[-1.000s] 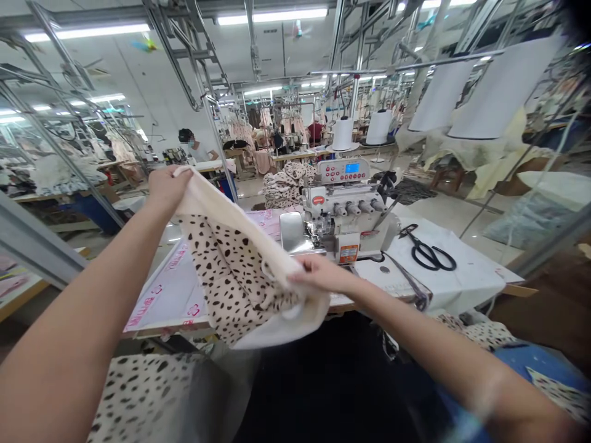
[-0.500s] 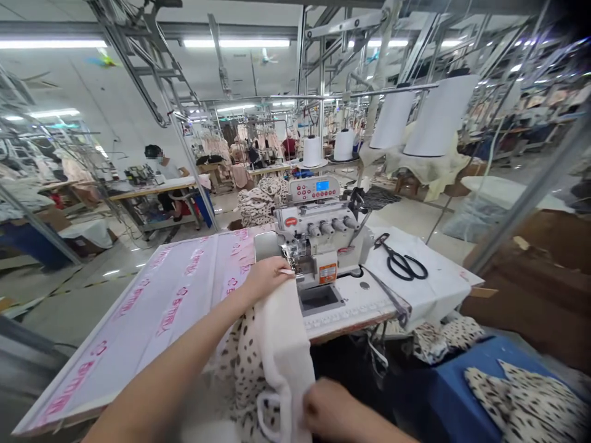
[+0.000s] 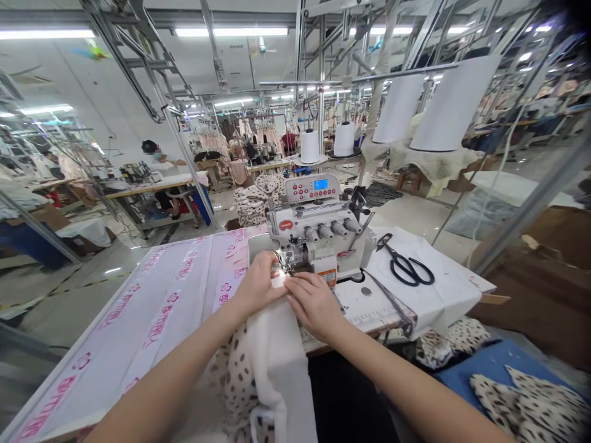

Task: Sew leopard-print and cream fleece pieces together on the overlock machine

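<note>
Cream fabric (image 3: 281, 332) at the sewing machine (image 3: 300, 224), draping over the worktop's (image 3: 376, 312) front edge.
Your left hand (image 3: 257, 286) closes thumb and fingers on its far end; your right hand's (image 3: 317, 304) fingers lie nearly straight against it, whether pinching I can't tell. Best align the edges squarely, fingertips clear of the needle, hanging weight supported.
</note>
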Demonstrator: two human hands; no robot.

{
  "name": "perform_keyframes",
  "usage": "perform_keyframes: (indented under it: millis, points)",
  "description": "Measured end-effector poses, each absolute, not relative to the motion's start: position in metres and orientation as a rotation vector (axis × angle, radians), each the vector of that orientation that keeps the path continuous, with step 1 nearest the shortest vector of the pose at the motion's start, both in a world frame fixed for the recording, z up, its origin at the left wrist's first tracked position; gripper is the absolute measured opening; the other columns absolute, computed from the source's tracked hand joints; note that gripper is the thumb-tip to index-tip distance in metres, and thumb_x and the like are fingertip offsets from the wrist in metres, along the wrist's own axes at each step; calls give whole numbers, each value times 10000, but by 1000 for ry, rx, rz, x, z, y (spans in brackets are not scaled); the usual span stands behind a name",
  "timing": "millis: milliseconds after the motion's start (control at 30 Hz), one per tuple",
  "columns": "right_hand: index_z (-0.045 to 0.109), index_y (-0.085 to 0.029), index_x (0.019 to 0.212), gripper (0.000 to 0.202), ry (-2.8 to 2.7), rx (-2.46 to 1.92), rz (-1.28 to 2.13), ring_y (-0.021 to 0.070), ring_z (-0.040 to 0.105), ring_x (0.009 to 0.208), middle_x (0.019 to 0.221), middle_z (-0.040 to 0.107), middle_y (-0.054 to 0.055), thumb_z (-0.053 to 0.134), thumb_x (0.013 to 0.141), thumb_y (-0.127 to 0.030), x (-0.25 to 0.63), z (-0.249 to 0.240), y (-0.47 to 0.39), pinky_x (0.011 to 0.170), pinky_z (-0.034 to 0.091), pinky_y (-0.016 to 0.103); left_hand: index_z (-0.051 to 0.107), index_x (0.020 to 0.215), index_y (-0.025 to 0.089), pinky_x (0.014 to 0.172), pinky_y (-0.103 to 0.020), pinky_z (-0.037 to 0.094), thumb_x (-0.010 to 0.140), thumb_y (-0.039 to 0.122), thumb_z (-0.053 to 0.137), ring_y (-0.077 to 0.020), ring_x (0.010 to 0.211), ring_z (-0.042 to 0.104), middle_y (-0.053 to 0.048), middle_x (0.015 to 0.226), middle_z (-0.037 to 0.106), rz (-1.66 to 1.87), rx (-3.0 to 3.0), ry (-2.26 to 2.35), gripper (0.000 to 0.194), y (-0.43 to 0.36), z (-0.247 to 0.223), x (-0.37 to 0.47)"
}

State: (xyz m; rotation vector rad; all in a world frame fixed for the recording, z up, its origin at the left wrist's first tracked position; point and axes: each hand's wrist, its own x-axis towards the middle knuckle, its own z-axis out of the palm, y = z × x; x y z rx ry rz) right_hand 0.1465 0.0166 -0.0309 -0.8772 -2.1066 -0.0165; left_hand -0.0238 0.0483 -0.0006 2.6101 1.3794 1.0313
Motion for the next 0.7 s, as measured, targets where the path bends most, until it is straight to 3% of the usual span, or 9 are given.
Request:
perform_keyframes:
  millis: [133, 267, 367, 500, 633, 700]
  points:
    - [561, -153, 1105, 302, -2093, -953, -38, 264, 443, 1049, 1116, 597, 87, 443, 856, -277, 151, -36, 12, 889, 353, 424, 501, 950, 154, 867, -408, 405, 829, 254, 437, -244, 1021, 474, -111, 1058, 529, 869, 2823, 1469, 169, 19, -12, -19]
    - [574, -169, 1087, 281, -2092, -1004, -47, 253, 427, 1068, 1134, 592, 67, 440, 857, -258, 154, -37, 16, 899, 339, 418, 362, 1245, 108, 904, -447, 391, 891, 270, 318, -265, 1166, 405, -153, 1281, 424, 626, 2908, 1676, 391, 4, -27, -16]
    - [592, -180, 1058, 263, -2057, -1028, -67, 244, 422, 1078, 1107, 594, 72, 437, 862, -260, 154, -36, 24, 907, 335, 414, 290, 1303, 91, 924, -474, 371, 900, 326, 292, -284, 1254, 291, -159, 1367, 304, 402, 2859, 1733, 467, 10, -19, -17]
    - [583, -182, 1068, 272, -1940, -1050, 27, 244, 443, 1058, 1094, 550, 111, 430, 859, -264, 149, -42, 28, 903, 363, 416, 315, 1288, 96, 954, -461, 346, 895, 377, 280, -279, 1284, 231, -173, 1371, 286, 299, 2827, 1577, 484, 32, 3, -20]
    - [465, -141, 1185, 380, -1621, -1014, 631, 223, 506, 994, 1093, 532, 137, 467, 826, -264, 137, -72, -8, 850, 434, 370, 286, 1310, 142, 1025, -458, 270, 887, 401, 284, -248, 1305, 187, -138, 1404, 229, 516, 2731, 1471, 496, 40, -1, -34]
    - [517, -165, 1128, 374, -1580, -904, 1112, 191, 564, 844, 977, 596, 78, 549, 764, -245, 134, -96, -42, 736, 478, 298, 235, 1338, 169, 1061, -452, 219, 870, 432, 312, -240, 1314, 160, -108, 1428, 169, 811, 2540, 1557, 542, 29, -15, -48]
